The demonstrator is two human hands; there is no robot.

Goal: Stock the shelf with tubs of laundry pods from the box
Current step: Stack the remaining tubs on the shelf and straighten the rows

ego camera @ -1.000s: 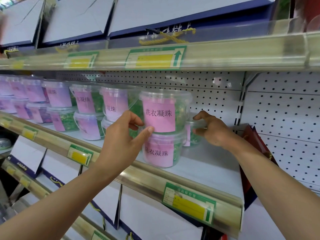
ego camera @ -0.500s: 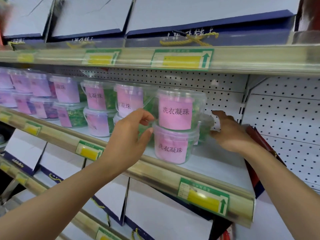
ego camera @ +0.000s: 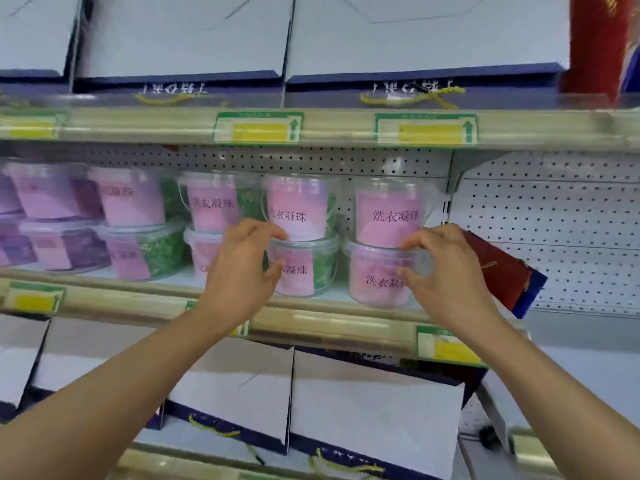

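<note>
Clear tubs of laundry pods with pink labels stand two high along the shelf (ego camera: 329, 320). My left hand (ego camera: 242, 271) curls its fingers and thumb round the lid edge of the lower tub (ego camera: 308, 268) in the second stack from the right, under its upper tub (ego camera: 298, 209). On the rightmost stack, my right hand (ego camera: 446, 271) pinches the lid edge of the lower tub (ego camera: 374, 278), just below the upper tub (ego camera: 388, 216). The box is out of view.
A red and blue bag (ego camera: 498, 271) leans against the pegboard right of the last stack. White and navy gift boxes (ego camera: 374, 403) fill the shelf below, and more sit on the shelf above. Price tags (ego camera: 426, 129) line the rails.
My right hand came from behind the rightmost stack round to its front right. My left hand shifted left to the neighbouring stack. The view tilted up and moved closer.
</note>
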